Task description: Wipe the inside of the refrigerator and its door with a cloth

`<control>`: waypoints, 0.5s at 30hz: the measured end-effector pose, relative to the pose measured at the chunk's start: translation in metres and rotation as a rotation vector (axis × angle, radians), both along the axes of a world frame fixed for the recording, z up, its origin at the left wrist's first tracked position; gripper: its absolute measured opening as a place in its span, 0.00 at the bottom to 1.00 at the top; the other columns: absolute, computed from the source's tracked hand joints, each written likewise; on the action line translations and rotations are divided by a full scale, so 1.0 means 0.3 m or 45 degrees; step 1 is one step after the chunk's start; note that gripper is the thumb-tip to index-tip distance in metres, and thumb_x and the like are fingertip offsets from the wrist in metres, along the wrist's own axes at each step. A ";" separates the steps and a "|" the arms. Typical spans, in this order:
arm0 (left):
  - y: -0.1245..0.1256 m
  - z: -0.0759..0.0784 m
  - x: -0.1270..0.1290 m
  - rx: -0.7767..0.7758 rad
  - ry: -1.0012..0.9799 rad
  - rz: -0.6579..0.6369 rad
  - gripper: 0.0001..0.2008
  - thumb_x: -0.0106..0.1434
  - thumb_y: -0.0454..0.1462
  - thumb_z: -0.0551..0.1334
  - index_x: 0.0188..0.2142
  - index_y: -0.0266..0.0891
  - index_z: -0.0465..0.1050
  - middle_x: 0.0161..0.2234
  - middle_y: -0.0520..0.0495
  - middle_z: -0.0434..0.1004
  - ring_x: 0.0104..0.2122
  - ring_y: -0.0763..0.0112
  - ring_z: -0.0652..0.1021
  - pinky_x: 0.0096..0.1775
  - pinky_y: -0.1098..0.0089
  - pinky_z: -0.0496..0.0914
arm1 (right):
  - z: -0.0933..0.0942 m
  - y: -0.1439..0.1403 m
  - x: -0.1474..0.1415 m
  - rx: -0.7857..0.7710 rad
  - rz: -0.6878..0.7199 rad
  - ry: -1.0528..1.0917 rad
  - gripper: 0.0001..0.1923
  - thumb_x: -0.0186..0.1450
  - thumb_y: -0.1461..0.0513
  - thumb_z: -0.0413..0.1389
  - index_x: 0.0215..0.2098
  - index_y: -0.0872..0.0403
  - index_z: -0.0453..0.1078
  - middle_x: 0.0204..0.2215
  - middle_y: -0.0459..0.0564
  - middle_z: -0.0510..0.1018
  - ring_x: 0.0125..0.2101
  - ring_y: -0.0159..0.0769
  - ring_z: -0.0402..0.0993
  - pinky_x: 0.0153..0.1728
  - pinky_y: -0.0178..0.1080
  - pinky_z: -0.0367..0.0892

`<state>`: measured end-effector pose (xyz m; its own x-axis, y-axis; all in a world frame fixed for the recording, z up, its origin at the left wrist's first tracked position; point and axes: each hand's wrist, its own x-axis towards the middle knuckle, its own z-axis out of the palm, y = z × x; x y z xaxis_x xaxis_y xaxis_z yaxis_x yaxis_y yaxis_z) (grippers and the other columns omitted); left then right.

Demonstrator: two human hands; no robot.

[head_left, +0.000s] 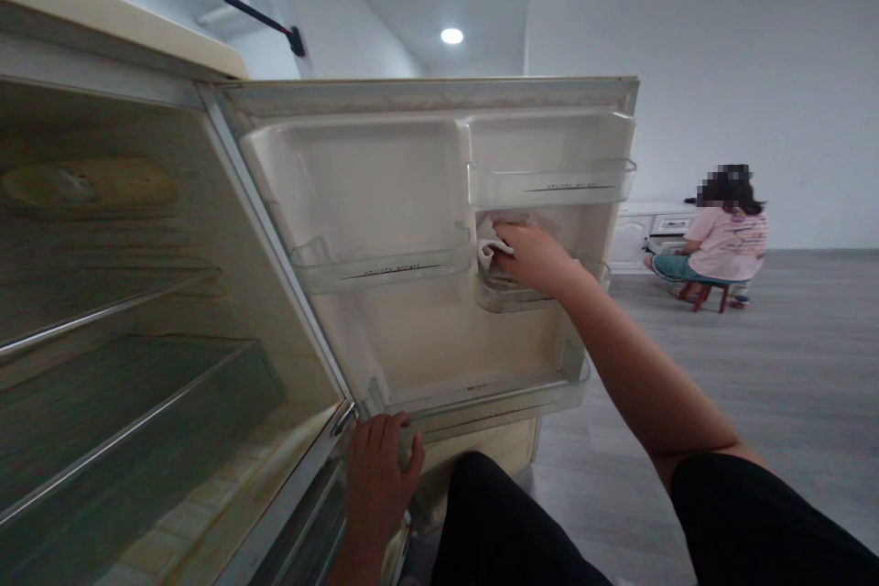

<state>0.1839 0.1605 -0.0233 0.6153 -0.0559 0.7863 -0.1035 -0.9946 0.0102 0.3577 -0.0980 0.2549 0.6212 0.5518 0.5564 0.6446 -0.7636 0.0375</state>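
Observation:
My right hand (532, 255) grips a crumpled whitish cloth (486, 247) and presses it into the small middle shelf area on the inside of an open refrigerator door (385, 174). A clear door bin (515, 300) sits just below that hand, and another clear bin (553, 192) is above it. Down at the door's lower hinge-side corner, my left hand (381, 467) rests with its thumb apart from the fingers, by the end of the long bottom bin (494, 412). It holds nothing that I can see.
At left stands the refrigerator's interior, with glass shelves (130, 421) and a yellowish cylindrical fitting (89, 183). My knee (494, 513) is under the door. Off to the right, a person (728, 238) sits on a low stool (710, 293) by a white cabinet (632, 238).

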 end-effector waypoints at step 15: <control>-0.018 0.014 0.001 -0.002 0.016 0.040 0.10 0.66 0.40 0.62 0.46 0.41 0.69 0.38 0.46 0.75 0.41 0.57 0.74 0.47 0.57 0.68 | -0.024 -0.160 0.081 0.205 -0.366 -0.051 0.17 0.68 0.61 0.58 0.51 0.62 0.72 0.48 0.66 0.79 0.45 0.49 0.76 0.42 0.39 0.65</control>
<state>0.1842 0.1550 -0.0192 0.6264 -0.0353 0.7787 -0.0723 -0.9973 0.0130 0.3821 -0.1458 0.2477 0.7147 0.2598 0.6494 0.4023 -0.9122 -0.0778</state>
